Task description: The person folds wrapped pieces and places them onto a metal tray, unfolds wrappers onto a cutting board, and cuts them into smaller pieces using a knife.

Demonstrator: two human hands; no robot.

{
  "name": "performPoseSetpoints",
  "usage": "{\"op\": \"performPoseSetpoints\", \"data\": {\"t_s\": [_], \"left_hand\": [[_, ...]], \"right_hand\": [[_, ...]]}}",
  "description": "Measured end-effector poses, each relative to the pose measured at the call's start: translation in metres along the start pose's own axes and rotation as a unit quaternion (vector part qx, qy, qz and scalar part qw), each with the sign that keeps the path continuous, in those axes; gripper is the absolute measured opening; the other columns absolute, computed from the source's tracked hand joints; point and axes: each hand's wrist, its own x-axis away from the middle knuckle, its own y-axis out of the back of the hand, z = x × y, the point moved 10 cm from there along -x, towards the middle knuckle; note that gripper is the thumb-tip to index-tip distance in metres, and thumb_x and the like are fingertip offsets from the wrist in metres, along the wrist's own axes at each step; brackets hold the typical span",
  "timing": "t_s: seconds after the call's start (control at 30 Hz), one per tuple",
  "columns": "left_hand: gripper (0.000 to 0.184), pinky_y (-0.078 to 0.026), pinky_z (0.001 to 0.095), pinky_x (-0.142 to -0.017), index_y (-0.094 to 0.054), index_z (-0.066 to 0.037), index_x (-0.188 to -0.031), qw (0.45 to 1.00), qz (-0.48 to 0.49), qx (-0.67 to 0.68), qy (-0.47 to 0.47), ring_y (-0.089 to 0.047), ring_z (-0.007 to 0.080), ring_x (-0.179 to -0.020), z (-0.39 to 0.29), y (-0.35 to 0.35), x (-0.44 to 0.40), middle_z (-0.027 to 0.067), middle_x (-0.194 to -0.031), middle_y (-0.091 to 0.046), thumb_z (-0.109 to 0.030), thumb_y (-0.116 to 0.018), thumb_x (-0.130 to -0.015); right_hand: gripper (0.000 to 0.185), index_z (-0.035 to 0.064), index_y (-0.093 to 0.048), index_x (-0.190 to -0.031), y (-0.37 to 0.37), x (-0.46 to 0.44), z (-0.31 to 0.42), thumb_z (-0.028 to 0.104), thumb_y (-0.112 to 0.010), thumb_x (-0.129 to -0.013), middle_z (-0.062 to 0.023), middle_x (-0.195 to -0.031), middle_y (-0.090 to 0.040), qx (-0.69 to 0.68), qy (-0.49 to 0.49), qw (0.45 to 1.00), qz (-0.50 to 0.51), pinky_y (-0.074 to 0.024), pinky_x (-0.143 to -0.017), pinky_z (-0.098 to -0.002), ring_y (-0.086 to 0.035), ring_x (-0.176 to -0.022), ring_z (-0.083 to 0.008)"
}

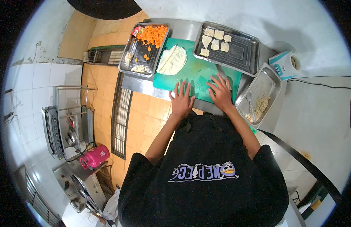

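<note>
My left hand (182,99) lies with fingers spread on the near edge of the green cutting board (200,73), holding nothing. My right hand (221,92) also rests on the board, fingers apart. Beside its fingertips is a knife (220,70), whose blade points away from me; the handle is mostly hidden by the hand. A stack of thin, round, pale dough sheets (172,60) lies on the board's left part, beyond my left hand. Small wet-looking marks dot the board between the hands.
A metal tray (121,62) at left holds chopped carrots (154,34), a red packet (137,31) and pale bits. Another tray (243,53) holds several flat, pale pieces (218,34). At right, a deeper pan (272,81) contains crumbly filling and a spoon (251,104), near a white-blue device (284,65).
</note>
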Motion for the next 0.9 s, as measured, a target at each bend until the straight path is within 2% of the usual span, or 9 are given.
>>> {"op": "performPoseSetpoints", "data": {"t_s": [0.13, 0.27, 0.33, 0.47, 0.53, 0.57, 0.63, 0.87, 0.9], "left_hand": [[0.068, -0.024, 0.0658, -0.113, -0.046, -0.012, -0.158, 0.999, -0.024, 0.016, 0.03, -0.03, 0.0398, -0.151, 0.001, 0.001, -0.008, 0.0117, -0.165, -0.038, -0.041, -0.065, -0.099], [0.067, -0.024, 0.0694, -0.113, -0.046, -0.01, -0.157, 0.996, -0.033, 0.052, 0.059, -0.028, 0.0402, -0.152, 0.001, -0.002, -0.011, 0.0124, -0.164, -0.038, -0.037, -0.065, -0.099], [0.069, -0.025, 0.0698, -0.112, -0.044, -0.009, -0.158, 0.994, -0.036, 0.065, 0.084, -0.028, 0.0409, -0.151, 0.005, -0.003, -0.01, 0.0128, -0.164, -0.037, -0.036, -0.066, -0.098], [0.071, -0.025, 0.0706, -0.111, -0.041, -0.009, -0.159, 0.992, -0.037, 0.069, 0.099, -0.028, 0.0413, -0.151, 0.009, -0.001, -0.001, 0.0131, -0.164, -0.036, -0.035, -0.066, -0.099], [0.072, -0.026, 0.071, -0.111, -0.04, -0.008, -0.16, 0.991, -0.031, 0.064, 0.116, -0.027, 0.0415, -0.152, 0.014, -0.001, 0.001, 0.0141, -0.165, -0.035, -0.035, -0.066, -0.099], [0.072, -0.026, 0.071, -0.111, -0.04, -0.008, -0.16, 0.99, -0.034, 0.064, 0.121, -0.027, 0.0415, -0.152, 0.016, 0.0, 0.003, 0.0141, -0.165, -0.035, -0.035, -0.066, -0.099], [0.071, -0.026, 0.0711, -0.111, -0.039, -0.007, -0.16, 0.988, -0.039, 0.077, 0.131, -0.026, 0.0417, -0.152, 0.018, 0.002, 0.003, 0.0151, -0.165, -0.035, -0.034, -0.065, -0.099], [0.071, -0.025, 0.0678, -0.11, -0.04, -0.006, -0.159, 0.986, -0.067, 0.11, 0.105, -0.026, 0.0426, -0.151, 0.014, 0.008, 0.0, 0.0158, -0.164, -0.036, -0.034, -0.065, -0.099], [0.07, -0.023, 0.0669, -0.111, -0.04, -0.007, -0.159, 0.984, -0.067, 0.119, 0.11, -0.024, 0.0413, -0.152, 0.015, 0.011, -0.001, 0.0152, -0.164, -0.035, -0.034, -0.065, -0.099]], "right_hand": [[0.032, 0.0215, -0.075, -0.128, -0.008, -0.008, 0.003, 0.027, -0.066, -0.098, -0.0058, -0.144, -0.061, 0.007, 0.008, 0.999, 0.036, -0.0251, -0.121, -0.0643, -0.041, -0.148, -0.033], [0.035, 0.028, -0.075, -0.13, -0.01, -0.027, 0.015, 0.03, -0.069, -0.096, -0.0046, -0.144, -0.061, 0.029, 0.06, 0.997, 0.035, -0.0253, -0.121, -0.064, -0.04, -0.149, -0.0324], [0.033, 0.032, -0.079, -0.124, -0.019, -0.039, 0.018, 0.032, -0.075, -0.09, -0.002, -0.146, -0.06, 0.039, 0.084, 0.994, 0.064, -0.0263, -0.121, -0.0629, -0.039, -0.149, -0.032], [0.028, 0.0321, -0.083, -0.113, -0.026, -0.063, 0.023, 0.03, -0.079, -0.086, 0.0025, -0.142, -0.065, -0.002, 0.146, 0.985, 0.095, -0.0272, -0.121, -0.0613, -0.043, -0.147, -0.0308], [0.02, 0.03, -0.085, -0.104, -0.03, -0.067, 0.026, 0.028, -0.079, -0.084, 0.0082, -0.13, -0.071, -0.019, 0.194, 0.978, 0.077, -0.0305, -0.121, -0.0593, -0.049, -0.143, -0.028], [0.02, 0.03, -0.085, -0.104, -0.033, -0.067, 0.024, 0.028, -0.079, -0.084, 0.0082, -0.13, -0.071, -0.02, 0.199, 0.977, 0.079, -0.0305, -0.121, -0.0593, -0.049, -0.143, -0.028], [0.014, 0.0265, -0.083, -0.096, -0.032, -0.066, 0.026, 0.022, -0.079, -0.083, 0.0106, -0.118, -0.075, -0.028, 0.224, 0.972, 0.059, -0.0367, -0.116, -0.0555, -0.056, -0.135, -0.0257], [0.006, 0.0162, -0.078, -0.088, -0.025, -0.065, 0.035, 0.013, -0.079, -0.084, 0.0073, -0.111, -0.076, -0.063, 0.223, 0.973, 0.023, -0.0433, -0.109, -0.0479, -0.06, -0.127, -0.0261], [0.005, 0.0132, -0.078, -0.091, -0.02, -0.069, 0.028, 0.012, -0.078, -0.086, 0.0037, -0.11, -0.077, -0.11, 0.167, 0.98, 0.005, -0.0465, -0.105, -0.0443, -0.064, -0.122, -0.0256]]}}
